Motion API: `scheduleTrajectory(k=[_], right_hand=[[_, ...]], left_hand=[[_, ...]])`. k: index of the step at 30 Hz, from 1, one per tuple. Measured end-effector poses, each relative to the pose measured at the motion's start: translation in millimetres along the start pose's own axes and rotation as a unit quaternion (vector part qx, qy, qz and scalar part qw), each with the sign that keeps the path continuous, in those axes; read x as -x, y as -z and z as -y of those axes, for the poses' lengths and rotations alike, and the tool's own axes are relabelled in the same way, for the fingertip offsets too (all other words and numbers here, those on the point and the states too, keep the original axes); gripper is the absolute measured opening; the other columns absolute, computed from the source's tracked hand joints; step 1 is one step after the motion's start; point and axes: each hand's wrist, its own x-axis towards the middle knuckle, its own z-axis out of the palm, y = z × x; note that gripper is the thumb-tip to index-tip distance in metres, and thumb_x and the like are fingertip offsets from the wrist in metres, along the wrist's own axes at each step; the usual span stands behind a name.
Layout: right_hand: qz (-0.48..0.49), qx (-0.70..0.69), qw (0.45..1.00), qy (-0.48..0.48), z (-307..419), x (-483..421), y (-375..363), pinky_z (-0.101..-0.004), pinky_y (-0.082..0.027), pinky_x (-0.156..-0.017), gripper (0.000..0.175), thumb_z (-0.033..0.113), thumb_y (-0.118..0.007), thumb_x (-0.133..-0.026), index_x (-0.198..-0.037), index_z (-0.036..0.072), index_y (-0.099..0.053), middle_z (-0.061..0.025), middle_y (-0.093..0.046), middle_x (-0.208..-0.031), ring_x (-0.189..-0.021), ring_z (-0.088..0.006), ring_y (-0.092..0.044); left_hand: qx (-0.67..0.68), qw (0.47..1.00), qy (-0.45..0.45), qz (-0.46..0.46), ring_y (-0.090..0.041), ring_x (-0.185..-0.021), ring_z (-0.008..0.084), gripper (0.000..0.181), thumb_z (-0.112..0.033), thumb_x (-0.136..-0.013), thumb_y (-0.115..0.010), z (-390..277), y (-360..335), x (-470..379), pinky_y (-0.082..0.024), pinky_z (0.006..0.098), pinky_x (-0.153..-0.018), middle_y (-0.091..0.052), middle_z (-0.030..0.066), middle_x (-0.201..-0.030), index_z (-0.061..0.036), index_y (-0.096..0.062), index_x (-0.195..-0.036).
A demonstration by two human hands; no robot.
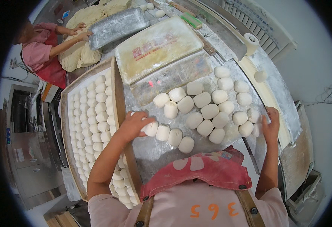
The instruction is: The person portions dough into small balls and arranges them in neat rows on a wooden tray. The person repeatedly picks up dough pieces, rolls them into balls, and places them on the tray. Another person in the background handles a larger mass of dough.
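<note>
My left hand (136, 124) is closed around pieces of white dough at the left end of a short row of dough pieces (175, 137), beside the wall of a wooden tray. Many dough pieces (101, 107) stand in rows in that tray (126, 127). At the right, my right hand (271, 123) reaches down at the table's edge by the belt, its fingers against a dough piece (257, 129); whether it grips that piece cannot be told. Between the hands, several more dough pieces (210, 111) lie loosely grouped on the floured metal table (154, 154).
A lidded plastic box (160, 48) and a metal pan (117, 27) stand beyond the dough pieces. A conveyor belt (271, 99) with one dough piece (260, 76) runs along the right. At the upper left a co-worker (41, 54) touches a large dough mass (83, 56) and the pan.
</note>
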Motion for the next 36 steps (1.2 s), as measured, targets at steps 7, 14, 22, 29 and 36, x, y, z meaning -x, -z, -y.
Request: scheduleTrajectory(k=[7,14,22,29,36], right_hand=[[-0.006,0.082,0.980,-0.182,-93.7,42.5,52.8,-0.0365,-0.051,-0.086,0.056,0.016,-0.073,-0.088,-0.140,0.006,-0.052,-0.0154,-0.059,-0.124,-0.098,-0.0239,-0.061],[0.049,0.064,0.966,-0.244,-128.8,29.8,73.9,-0.0364,-0.053,-0.074,0.064,0.029,-0.075,-0.088,-0.141,0.005,-0.051,-0.0150,-0.067,-0.103,-0.080,-0.0262,-0.067],[0.012,0.239,0.956,-0.172,-121.8,6.6,77.2,-0.0470,-0.053,-0.076,0.050,0.041,-0.072,-0.088,-0.120,0.006,-0.059,-0.0235,-0.070,-0.096,-0.089,-0.0425,-0.069],[0.057,0.259,0.952,-0.151,-112.9,-3.5,71.5,-0.0486,-0.052,-0.078,0.043,0.036,-0.067,-0.089,-0.119,0.007,-0.058,-0.0231,-0.070,-0.100,-0.093,-0.0441,-0.067],[0.073,0.191,0.979,-0.027,-50.4,-69.7,19.0,-0.0450,-0.053,-0.087,0.068,0.031,-0.066,-0.085,-0.148,0.017,-0.042,-0.0195,-0.068,-0.115,-0.101,-0.0387,-0.068]], left_hand=[[0.340,0.917,0.143,-0.151,-0.052,-0.122,0.0305,0.073,-0.010,-0.075,-0.081,21.4,11.3,-10.9,-0.038,0.0377,-0.109,-0.053,0.0149,-0.125,-0.0038,-0.047,-0.140],[0.207,0.952,0.068,-0.215,-0.051,-0.125,0.0315,0.071,-0.018,-0.078,-0.083,18.2,114.7,-83.5,-0.041,0.0379,-0.107,-0.054,0.0161,-0.129,-0.0055,-0.050,-0.140],[-0.028,0.965,0.084,-0.249,-0.051,-0.124,0.0365,0.065,-0.025,-0.078,-0.083,41.0,119.8,-149.2,-0.043,0.0455,-0.101,-0.054,0.0155,-0.135,-0.0171,-0.056,-0.136],[0.020,0.947,0.064,-0.313,-0.047,-0.130,0.0375,0.071,-0.025,-0.074,-0.085,-28.9,56.1,-80.9,-0.035,0.0496,-0.109,-0.051,0.0190,-0.140,-0.0072,-0.052,-0.135],[0.033,0.956,0.138,-0.257,-0.038,-0.134,0.0437,0.106,-0.031,-0.063,-0.090,-89.4,-17.8,-100.5,-0.035,0.0493,-0.112,-0.039,0.0231,-0.147,-0.0116,-0.036,-0.152]])
